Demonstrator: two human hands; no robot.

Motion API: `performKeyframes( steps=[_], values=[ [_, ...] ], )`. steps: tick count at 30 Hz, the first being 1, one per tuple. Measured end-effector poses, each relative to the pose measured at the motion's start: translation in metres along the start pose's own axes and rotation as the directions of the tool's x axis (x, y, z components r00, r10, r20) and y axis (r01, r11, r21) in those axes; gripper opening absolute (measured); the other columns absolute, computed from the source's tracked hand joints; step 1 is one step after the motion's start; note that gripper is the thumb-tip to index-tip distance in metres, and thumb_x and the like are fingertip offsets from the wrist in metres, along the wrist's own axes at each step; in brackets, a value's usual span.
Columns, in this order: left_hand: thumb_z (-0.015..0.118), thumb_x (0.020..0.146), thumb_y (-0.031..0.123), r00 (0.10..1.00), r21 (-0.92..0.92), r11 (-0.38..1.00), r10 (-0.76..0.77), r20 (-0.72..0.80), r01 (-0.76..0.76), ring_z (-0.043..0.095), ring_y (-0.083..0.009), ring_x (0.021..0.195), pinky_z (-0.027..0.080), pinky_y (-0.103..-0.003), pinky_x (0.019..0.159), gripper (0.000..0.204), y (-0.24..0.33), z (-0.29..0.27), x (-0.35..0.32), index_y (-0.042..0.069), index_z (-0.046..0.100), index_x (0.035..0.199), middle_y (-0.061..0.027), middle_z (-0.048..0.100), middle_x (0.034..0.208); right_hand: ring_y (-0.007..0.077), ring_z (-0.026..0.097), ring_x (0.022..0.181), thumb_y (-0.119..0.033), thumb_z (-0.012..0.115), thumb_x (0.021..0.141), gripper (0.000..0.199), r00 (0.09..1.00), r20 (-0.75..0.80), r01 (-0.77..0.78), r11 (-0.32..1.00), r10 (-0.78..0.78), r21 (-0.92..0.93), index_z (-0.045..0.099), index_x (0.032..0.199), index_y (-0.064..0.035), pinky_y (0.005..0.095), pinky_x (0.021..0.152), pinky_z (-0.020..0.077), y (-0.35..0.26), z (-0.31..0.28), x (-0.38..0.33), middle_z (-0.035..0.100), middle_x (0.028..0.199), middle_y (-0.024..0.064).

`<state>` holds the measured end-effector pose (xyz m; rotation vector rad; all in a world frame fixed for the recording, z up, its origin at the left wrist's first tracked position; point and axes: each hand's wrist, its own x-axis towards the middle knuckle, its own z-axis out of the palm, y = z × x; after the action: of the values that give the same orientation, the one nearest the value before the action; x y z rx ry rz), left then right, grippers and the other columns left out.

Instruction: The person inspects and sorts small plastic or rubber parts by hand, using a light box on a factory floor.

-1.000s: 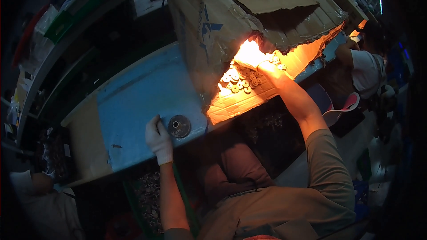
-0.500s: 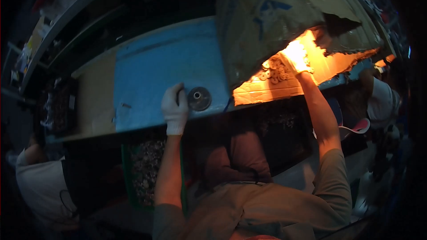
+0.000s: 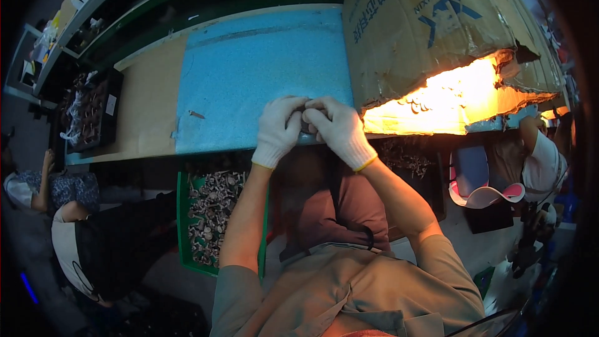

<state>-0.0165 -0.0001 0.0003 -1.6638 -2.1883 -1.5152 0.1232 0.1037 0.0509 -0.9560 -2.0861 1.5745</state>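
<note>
Both of my hands wear white knit gloves and meet at the front edge of the blue mat (image 3: 249, 81). My left hand (image 3: 279, 128) and my right hand (image 3: 337, 128) are closed together around a small dark round metal part (image 3: 306, 123), which is mostly hidden between the fingers. To the right, a torn cardboard box (image 3: 424, 19) covers a brightly lit orange space (image 3: 437, 109) where several small parts lie.
A green crate (image 3: 212, 212) full of small metal parts stands under the bench by my left knee. A dark tray (image 3: 87, 109) of parts sits at the bench's left end. Other people sit at the far left (image 3: 68, 212) and far right (image 3: 540, 162).
My right hand has come out of the lit space under the cardboard and joined my left hand on the round part. My view has shifted, bringing the mat to the centre.
</note>
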Motion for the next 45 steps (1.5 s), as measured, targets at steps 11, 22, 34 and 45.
performKeyframes(
  steps=[11, 22, 34, 45],
  values=[
    [0.062, 0.088, 0.009, 1.0, -0.014, 1.0, 0.0, -0.016, 0.0, 0.067, -0.0363, 0.104, 0.05, -0.046, 0.094, 0.026, -0.005, -0.001, -0.005, 0.006, 0.073, 0.111, -0.0162, 0.072, 0.106, 0.0337, 0.074, 0.091, -0.035, 0.064, 0.096, 0.035, 0.996, 0.033, -0.081, 0.986, 0.086, -0.143, 0.072, 0.112, -0.0046, 0.0435, 0.081, 0.0571, -0.003, 0.0, 0.017, 0.075, 0.096, 0.0195],
    [0.061, 0.1, 0.011, 0.943, -0.458, 0.83, -0.328, 0.061, 0.318, 0.066, -0.0194, 0.114, 0.052, -0.032, 0.098, 0.031, 0.003, -0.006, -0.007, -0.006, 0.066, 0.126, -0.0153, 0.072, 0.12, 0.0403, 0.072, 0.093, -0.041, 0.057, 0.099, 0.039, 0.991, -0.016, 0.119, 0.909, -0.137, -0.399, 0.071, 0.117, -0.0089, 0.0473, 0.083, 0.0565, 0.007, 0.003, 0.014, 0.074, 0.098, 0.022],
    [0.07, 0.1, 0.021, 0.906, -0.141, 0.896, -0.405, 0.128, 0.42, 0.066, -0.0206, 0.111, 0.051, -0.034, 0.1, 0.038, 0.021, 0.006, -0.012, 0.0, 0.066, 0.132, -0.0132, 0.069, 0.124, 0.0322, 0.073, 0.094, -0.018, 0.069, 0.094, 0.021, 0.957, -0.216, 0.104, 0.926, -0.192, -0.364, 0.071, 0.113, -0.0081, 0.0369, 0.084, 0.0587, 0.157, -0.08, -0.144, 0.074, 0.105, 0.0164],
    [0.071, 0.099, 0.016, 0.9, -0.345, 0.835, -0.431, 0.072, 0.428, 0.065, -0.0198, 0.113, 0.05, -0.032, 0.102, 0.041, 0.019, 0.023, -0.013, -0.006, 0.062, 0.134, -0.0152, 0.069, 0.124, 0.0421, 0.061, 0.123, -0.046, 0.07, 0.088, 0.066, 0.825, -0.398, -0.55, 0.729, 0.401, -0.408, 0.06, 0.136, -0.0027, 0.0461, 0.103, 0.0494, 0.325, -0.126, -0.146, 0.066, 0.128, 0.0267]
  ],
)
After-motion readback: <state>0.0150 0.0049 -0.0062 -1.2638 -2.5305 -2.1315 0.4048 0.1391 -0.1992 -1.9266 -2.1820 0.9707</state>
